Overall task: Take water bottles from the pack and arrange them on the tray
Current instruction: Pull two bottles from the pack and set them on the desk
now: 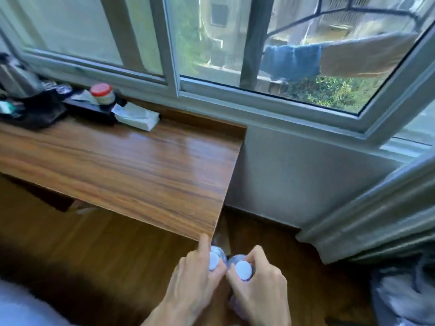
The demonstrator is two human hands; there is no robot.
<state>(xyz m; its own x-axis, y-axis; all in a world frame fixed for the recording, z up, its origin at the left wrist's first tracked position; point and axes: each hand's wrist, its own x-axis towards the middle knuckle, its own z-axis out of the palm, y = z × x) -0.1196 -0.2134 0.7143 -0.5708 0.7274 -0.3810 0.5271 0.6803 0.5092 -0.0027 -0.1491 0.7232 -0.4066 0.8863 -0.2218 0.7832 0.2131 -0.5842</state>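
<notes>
Left hand (195, 276): fingers curled round left bottle (214, 260), index finger raised against desk corner.
Right hand (259, 288): fingers closed round right bottle (243, 269).
Bottles: white-capped, side by side, just below the wooden desk (122, 161) corner, above the floor.
Desk rear: red-lidded jar (101, 94), tissue pack (136, 117), black tray (94, 109).

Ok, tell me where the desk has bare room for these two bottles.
The wooden desk is bare from the white tissue pack to its near and right edges. The far left corner is crowded: black tray, red-lidded jar, dark clutter. Left hand and right hand each grip a bottle below that corner.
</notes>
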